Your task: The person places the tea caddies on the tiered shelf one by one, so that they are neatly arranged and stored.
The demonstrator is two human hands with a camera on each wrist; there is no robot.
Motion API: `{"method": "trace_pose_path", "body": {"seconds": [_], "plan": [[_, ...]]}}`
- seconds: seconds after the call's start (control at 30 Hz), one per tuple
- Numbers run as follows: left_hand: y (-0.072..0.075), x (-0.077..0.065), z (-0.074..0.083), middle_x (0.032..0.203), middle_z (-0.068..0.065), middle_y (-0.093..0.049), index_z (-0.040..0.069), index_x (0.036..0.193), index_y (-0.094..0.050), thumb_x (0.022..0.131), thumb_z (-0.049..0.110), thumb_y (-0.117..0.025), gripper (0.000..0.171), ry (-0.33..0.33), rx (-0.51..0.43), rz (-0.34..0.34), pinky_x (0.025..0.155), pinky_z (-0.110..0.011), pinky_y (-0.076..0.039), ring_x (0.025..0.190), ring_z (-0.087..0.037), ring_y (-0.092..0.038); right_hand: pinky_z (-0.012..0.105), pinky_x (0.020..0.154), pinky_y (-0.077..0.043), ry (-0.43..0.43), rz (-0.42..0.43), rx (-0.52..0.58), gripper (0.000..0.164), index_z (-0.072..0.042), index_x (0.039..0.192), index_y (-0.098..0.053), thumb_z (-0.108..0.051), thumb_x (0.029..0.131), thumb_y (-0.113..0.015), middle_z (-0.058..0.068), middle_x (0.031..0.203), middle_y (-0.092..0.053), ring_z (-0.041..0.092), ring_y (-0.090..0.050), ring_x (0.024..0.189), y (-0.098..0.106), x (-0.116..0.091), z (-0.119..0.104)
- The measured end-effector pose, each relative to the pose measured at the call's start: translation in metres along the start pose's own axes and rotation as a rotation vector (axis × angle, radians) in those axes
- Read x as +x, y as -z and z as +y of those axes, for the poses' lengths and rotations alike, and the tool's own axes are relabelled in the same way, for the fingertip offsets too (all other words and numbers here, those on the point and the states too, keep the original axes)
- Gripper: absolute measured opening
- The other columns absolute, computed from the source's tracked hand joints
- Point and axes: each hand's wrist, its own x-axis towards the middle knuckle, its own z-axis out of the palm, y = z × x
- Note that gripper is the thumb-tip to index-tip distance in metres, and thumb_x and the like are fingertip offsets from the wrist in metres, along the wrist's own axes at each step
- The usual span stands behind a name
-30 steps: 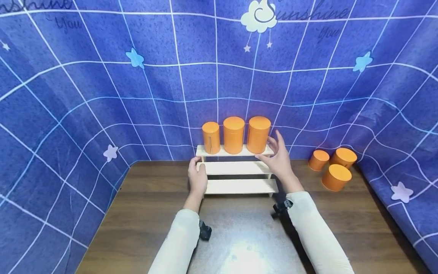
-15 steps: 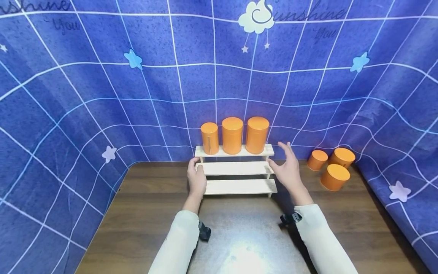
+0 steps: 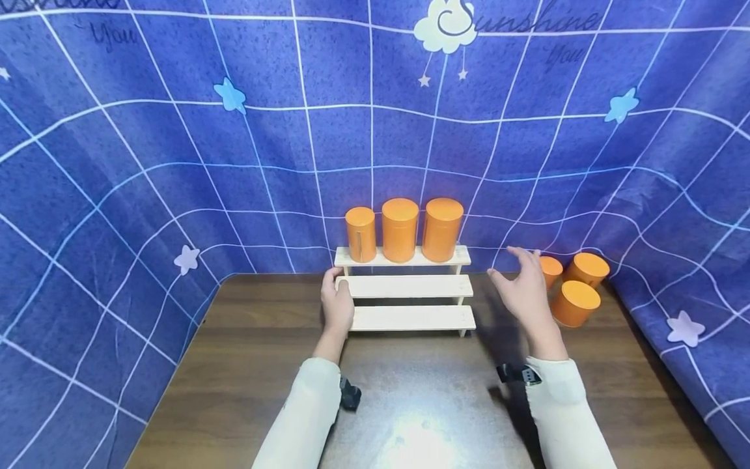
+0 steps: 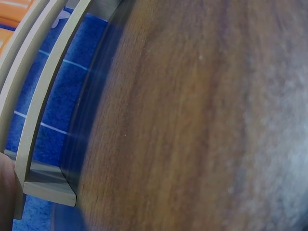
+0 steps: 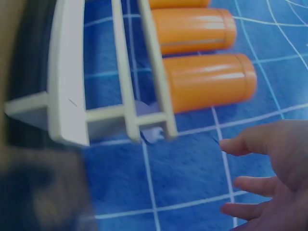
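Note:
A pale three-tier wooden display shelf [image 3: 410, 286] stands at the back of the table. My left hand [image 3: 337, 309] grips its left end at the middle tier, thumb in front. On the top tier three tall orange canisters stand upright: a narrower left one [image 3: 362, 238], a middle one [image 3: 400, 233] and a right one [image 3: 443, 233]. Held apart from the shelf, my right hand [image 3: 527, 296] has its fingers spread and nothing in them. In the right wrist view the right fingertips [image 5: 228, 146] are clear of the shelf and canisters. It partly covers a small orange tin [image 3: 551, 268].
Two more short orange tins, a back one [image 3: 588, 268] and a front one [image 3: 576, 303], sit at the back right of the brown wooden table [image 3: 252, 378]. A blue grid-patterned cloth [image 3: 281, 150] rises behind the table and along both sides.
My right hand has come away from the right canister and the top tier and moved right, towards the short tins. The left hand keeps its hold on the shelf.

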Motion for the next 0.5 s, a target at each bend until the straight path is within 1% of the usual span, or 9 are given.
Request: {"method": "trace_pose_path", "body": {"seconds": [0.03,0.13,0.2,0.27,0.4,0.5], "plan": [[0.000,0.000,0.000,0.140,-0.018,-0.065,0.001,0.130,-0.063,0.098,0.003,-0.048,0.035,0.001,0.000,0.001,0.120,-0.049,-0.039,0.137,-0.031,-0.055,0.062,0.133,-0.013,0.001,0.004,-0.010,0.065,0.008,0.146,-0.054,-0.018,0.091,-0.077,0.036,0.153,-0.049,0.054,-0.019,0.160,0.004,0.000,0.000],[0.000,0.002,0.000,0.139,-0.018,-0.065,0.001,0.130,-0.063,0.098,0.003,-0.049,0.035,0.001,0.003,0.002,0.120,-0.049,-0.039,0.137,-0.031,-0.055,0.060,0.134,-0.007,0.026,0.021,-0.043,0.064,0.012,0.143,-0.053,-0.016,0.091,-0.077,0.038,0.149,-0.051,0.053,-0.029,0.155,0.015,0.000,0.001],[0.000,0.003,0.001,0.140,-0.017,-0.065,0.001,0.130,-0.063,0.098,0.003,-0.049,0.035,0.002,0.001,0.003,0.120,-0.048,-0.039,0.137,-0.030,-0.055,0.061,0.134,-0.003,0.036,0.032,-0.069,0.060,0.013,0.139,-0.055,-0.015,0.090,-0.077,0.039,0.145,-0.052,0.053,-0.036,0.150,0.021,-0.001,0.002],[0.000,0.003,0.001,0.140,-0.018,-0.065,0.001,0.130,-0.062,0.098,0.002,-0.049,0.035,0.005,-0.006,-0.001,0.120,-0.048,-0.039,0.138,-0.030,-0.055,0.061,0.134,-0.001,0.029,0.036,-0.106,0.057,0.014,0.135,-0.057,-0.015,0.090,-0.076,0.039,0.141,-0.054,0.053,-0.039,0.145,0.027,-0.002,0.005],[0.000,0.002,0.001,0.139,-0.018,-0.064,0.000,0.130,-0.062,0.098,0.001,-0.048,0.035,0.010,-0.020,-0.005,0.119,-0.047,-0.039,0.137,-0.030,-0.055,0.069,0.127,-0.010,-0.074,-0.017,-0.186,0.058,0.010,0.137,-0.056,-0.023,0.093,-0.075,0.039,0.147,-0.048,0.058,-0.028,0.147,0.041,-0.004,0.015],[0.000,0.001,0.001,0.139,-0.019,-0.064,0.000,0.130,-0.063,0.098,0.001,-0.048,0.035,0.011,-0.018,-0.006,0.119,-0.048,-0.040,0.136,-0.030,-0.055,0.076,0.115,-0.020,-0.157,-0.077,-0.248,0.066,0.008,0.144,-0.051,-0.030,0.095,-0.072,0.042,0.152,-0.040,0.063,-0.022,0.144,0.051,-0.004,0.025]]}}
